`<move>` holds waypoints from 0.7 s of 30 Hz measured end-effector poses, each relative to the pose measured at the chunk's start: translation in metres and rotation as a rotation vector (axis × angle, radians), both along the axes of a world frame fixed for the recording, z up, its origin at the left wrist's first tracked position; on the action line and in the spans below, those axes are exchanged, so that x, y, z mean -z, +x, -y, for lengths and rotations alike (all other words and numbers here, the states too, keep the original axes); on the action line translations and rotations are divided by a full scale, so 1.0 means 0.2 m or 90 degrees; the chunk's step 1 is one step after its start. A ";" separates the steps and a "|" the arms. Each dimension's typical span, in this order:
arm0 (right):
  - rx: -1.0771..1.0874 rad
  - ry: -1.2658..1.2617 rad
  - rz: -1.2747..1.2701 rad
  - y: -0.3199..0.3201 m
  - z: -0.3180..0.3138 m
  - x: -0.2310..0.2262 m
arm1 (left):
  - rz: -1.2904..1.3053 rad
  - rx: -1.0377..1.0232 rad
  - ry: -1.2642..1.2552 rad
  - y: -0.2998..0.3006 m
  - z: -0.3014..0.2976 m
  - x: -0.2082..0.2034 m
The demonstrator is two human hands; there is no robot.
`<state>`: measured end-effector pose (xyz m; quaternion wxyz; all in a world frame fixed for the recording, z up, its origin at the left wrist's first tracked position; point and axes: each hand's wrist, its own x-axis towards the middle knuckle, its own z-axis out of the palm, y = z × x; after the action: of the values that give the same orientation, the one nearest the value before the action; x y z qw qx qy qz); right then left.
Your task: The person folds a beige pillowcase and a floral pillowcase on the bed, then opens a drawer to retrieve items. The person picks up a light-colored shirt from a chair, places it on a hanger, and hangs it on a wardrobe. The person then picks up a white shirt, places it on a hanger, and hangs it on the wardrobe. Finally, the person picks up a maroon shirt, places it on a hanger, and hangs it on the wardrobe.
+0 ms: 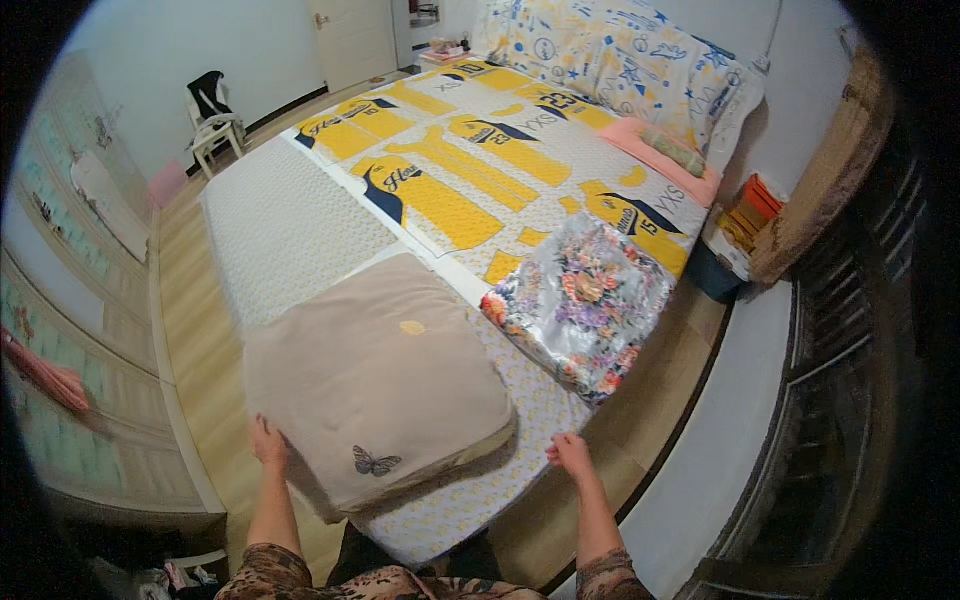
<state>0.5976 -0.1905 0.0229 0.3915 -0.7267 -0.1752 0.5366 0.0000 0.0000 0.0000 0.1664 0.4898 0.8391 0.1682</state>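
A thick beige folded quilt with a butterfly print lies on the near part of the bed. At its left edge is my left hand, fingers curled against the fabric. My right hand is off to the quilt's right, above the near right edge of the bed, apart from the quilt. Its fingers are bent in and nothing shows in them. Just beyond it lies a shiny silver-grey folded cloth with a flower pattern.
Yellow, white and navy jersey-patterned bedding covers the far right of the mattress. A pink folded cloth and patterned pillows are at the head. A bin stands right; a chair stands far left.
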 end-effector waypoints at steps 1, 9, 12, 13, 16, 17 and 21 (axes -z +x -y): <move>0.014 -0.001 -0.018 -0.04 -0.08 0.00 | 0.090 -0.070 0.067 -0.13 -0.01 0.03; -0.050 0.003 0.271 -0.15 -0.71 0.31 | 0.762 -0.273 -0.090 -0.08 -0.11 0.09; -0.011 0.003 0.185 -0.24 -0.92 0.27 | 0.825 -0.192 -0.198 -0.01 -0.19 0.10; 0.014 0.013 0.143 -0.24 -0.97 0.29 | 0.825 -0.174 -0.217 0.02 -0.22 0.11; -0.057 -0.099 0.175 -0.29 -1.08 0.22 | 0.800 -0.144 -0.230 0.03 -0.27 0.12; -0.046 -0.136 0.166 -0.32 -1.11 0.20 | 0.791 -0.139 -0.230 0.04 -0.28 0.13; -0.056 -0.185 0.177 -0.28 -1.07 0.24 | 0.766 -0.102 -0.232 0.07 -0.35 0.16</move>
<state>0.5419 0.0244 -0.0246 0.2313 -0.8341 -0.1798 0.4674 0.0135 0.0703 -0.0329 0.6767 0.2093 0.6476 0.2808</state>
